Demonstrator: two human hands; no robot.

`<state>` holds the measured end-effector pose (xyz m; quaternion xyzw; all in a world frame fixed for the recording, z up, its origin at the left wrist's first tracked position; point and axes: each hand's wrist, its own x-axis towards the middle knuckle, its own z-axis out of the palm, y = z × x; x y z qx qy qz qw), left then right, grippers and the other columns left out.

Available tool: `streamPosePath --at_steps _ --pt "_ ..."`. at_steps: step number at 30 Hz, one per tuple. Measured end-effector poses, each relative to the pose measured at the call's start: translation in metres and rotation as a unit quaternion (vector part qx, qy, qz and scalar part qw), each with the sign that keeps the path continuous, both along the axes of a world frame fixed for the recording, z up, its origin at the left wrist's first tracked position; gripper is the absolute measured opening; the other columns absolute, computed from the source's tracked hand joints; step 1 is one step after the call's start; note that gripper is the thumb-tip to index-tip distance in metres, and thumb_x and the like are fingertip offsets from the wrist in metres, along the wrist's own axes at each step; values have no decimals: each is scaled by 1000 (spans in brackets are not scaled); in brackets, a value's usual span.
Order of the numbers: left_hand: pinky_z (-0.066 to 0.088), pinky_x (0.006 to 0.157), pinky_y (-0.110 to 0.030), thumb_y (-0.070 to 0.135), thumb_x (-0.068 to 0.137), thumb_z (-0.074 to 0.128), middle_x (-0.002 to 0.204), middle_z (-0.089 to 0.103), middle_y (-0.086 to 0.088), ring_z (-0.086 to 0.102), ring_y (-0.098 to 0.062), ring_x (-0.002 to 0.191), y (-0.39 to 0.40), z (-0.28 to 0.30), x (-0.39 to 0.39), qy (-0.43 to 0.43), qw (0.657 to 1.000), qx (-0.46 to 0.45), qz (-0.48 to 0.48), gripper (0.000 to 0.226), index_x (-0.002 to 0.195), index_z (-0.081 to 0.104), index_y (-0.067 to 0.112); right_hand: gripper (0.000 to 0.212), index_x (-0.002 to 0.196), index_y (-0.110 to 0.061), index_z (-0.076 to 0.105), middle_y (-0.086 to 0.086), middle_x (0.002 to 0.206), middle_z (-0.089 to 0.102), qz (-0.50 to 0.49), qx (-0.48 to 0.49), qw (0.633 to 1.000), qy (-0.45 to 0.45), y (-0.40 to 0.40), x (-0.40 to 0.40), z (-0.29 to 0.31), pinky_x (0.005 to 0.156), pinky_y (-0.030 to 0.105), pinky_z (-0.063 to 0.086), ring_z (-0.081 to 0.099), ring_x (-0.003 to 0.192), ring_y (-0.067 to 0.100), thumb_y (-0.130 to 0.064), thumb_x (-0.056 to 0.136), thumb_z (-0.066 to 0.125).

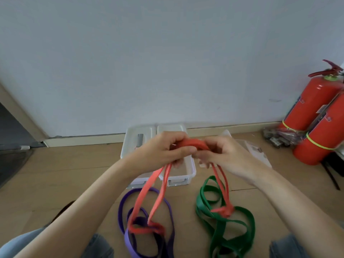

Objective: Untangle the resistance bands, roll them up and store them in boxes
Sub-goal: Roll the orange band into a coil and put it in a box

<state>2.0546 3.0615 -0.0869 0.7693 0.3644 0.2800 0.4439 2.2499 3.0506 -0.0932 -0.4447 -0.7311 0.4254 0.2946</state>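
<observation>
Both hands, left [163, 148] and right [221, 155], each held a closed grip on the red band [193, 143], raised above the open boxes [183, 175]. Its hanging strands stayed knotted through the purple band [128, 241] and green band [230, 229] on the floor; pulling would likely tighten those knots.

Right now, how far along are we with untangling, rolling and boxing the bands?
Early stage. Nothing looks stored: the open clear plastic box shows no band inside. In hand: the left hand and right hand both grip the orange-red rubber band, its strands hanging down. Left: the purple band and green band lie loose on the wooden floor.
</observation>
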Motion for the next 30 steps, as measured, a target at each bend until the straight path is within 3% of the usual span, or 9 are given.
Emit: streamPosePath --at_steps 3,5,11,13,17,21,23,26,30 --pt "52 78 -32 36 85 57 75 70 4 66 -13 77 1 -12 -1 55 999 1 0 13 83 60 23 19 82 -22 71 -3 55 52 -3 -24 998 66 0 4 5 54 27 45 50 55 11 -38 72 65" --pt "50 88 -39 24 91 56 86 72 -2 67 -16 87 1 -23 0 82 997 3 -11 8 86 60 20 14 78 -22 71 -2 53 46 11 -37 995 92 -1 6 7 51 21 41 45 53 12 -34 72 66" --pt "48 87 -44 15 97 46 85 68 2 65 -18 86 3 -30 -6 131 990 44 15 14 88 57 12 27 86 -4 69 -4 49 30 -30 -51 978 201 2 20 13 51 22 35 30 48 14 -27 73 65" --pt "49 84 -44 14 97 46 81 68 7 65 -17 84 4 -16 -13 71 993 73 65 16 87 58 16 28 85 -10 70 -8 48 38 -33 -36 986 159 2 24 14 52 19 39 37 48 10 -34 72 64" --pt "47 65 -19 30 90 42 74 66 13 60 -1 71 -3 13 -17 -30 982 145 114 14 90 56 33 24 86 -25 70 -7 63 63 53 -80 993 65 -1 21 12 61 18 50 59 60 6 -36 66 71" --pt "42 58 -23 25 96 44 63 50 9 50 -11 59 -8 -3 7 82 985 144 43 14 87 54 19 26 89 -18 64 -4 67 65 26 -65 992 107 -1 5 5 64 23 52 62 65 11 -31 68 70" --pt "43 60 -23 20 97 44 65 50 7 51 -10 60 -5 -17 13 104 987 118 27 18 81 45 27 25 85 -18 65 -8 64 62 -9 -17 996 86 0 4 5 60 19 49 56 61 7 -37 69 67" --pt "46 70 -15 18 98 41 80 63 1 60 -4 75 -1 -41 13 109 991 73 9 13 86 42 20 19 82 -19 67 -8 58 58 -47 16 988 149 4 13 7 61 21 48 53 58 7 -36 72 66" --pt "47 79 -25 17 99 40 95 68 -9 64 -23 92 7 -59 10 165 983 64 40 11 88 39 17 14 81 -16 66 -2 56 59 -91 60 973 205 12 22 8 67 28 50 56 56 12 -28 74 65"
